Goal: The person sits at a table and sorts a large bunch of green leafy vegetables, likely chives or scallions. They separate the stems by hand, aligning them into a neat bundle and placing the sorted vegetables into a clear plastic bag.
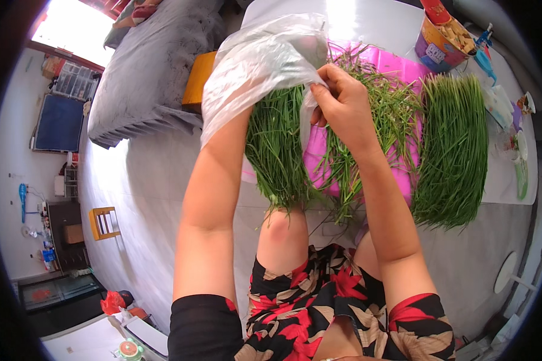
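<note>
A translucent white plastic bag (pixel 271 54) covers my left hand and forearm; the hand (pixel 305 45) is only dimly visible through the film, so its grip is unclear. My right hand (pixel 343 101) pinches the bag's edge between thumb and fingers. Below the bag lies a bundle of green chives or similar long leaves (pixel 278 144). A pink plastic sheet (pixel 318 158) carries loose, tangled stalks and leaves (pixel 388 106). To the right rests a large, neatly aligned green bundle (pixel 454 149), its leaf ends hanging over the table's near edge.
A colourful bucket (pixel 438 47) of cut pieces stands on the white table (pixel 508 180) at back right, near a blue-handled tool (pixel 484 63) and small packets. A yellow wooden stool (pixel 198 81) is left of the table, beside a grey-covered piece of furniture (pixel 158 58).
</note>
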Motion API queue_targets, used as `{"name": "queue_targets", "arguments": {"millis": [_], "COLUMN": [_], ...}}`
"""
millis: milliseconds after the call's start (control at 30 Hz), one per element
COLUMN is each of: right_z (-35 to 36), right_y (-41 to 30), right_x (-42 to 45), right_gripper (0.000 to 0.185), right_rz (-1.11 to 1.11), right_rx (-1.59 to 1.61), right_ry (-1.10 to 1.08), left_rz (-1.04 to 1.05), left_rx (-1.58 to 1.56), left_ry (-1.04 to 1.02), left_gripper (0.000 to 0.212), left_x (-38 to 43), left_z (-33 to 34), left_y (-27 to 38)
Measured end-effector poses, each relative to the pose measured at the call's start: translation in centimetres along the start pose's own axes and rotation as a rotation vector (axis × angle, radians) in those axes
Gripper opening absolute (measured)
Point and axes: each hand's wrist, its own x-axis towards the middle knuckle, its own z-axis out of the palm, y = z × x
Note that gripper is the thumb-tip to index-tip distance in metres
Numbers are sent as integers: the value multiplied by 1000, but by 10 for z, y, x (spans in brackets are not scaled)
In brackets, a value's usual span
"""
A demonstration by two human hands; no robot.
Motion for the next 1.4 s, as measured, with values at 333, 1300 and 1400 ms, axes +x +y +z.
{"name": "queue_targets", "arguments": {"millis": [333, 1300, 1400], "right_z": [12, 7, 8], "right_y": [2, 12, 10], "right_x": [-5, -1, -2], "right_gripper": [9, 12, 12], "right_rz": [-23, 81, 94], "right_rx": [3, 10, 29], "right_ry": [-33, -102, -90], "left_rz": [66, 58, 11], "left_rx": [57, 120, 227], "left_ry": [34, -28, 31], "left_gripper": [45, 43, 43], "left_x": [-13, -7, -15], "left_z": [-12, -25, -1], "left_y": [-24, -9, 13]}}
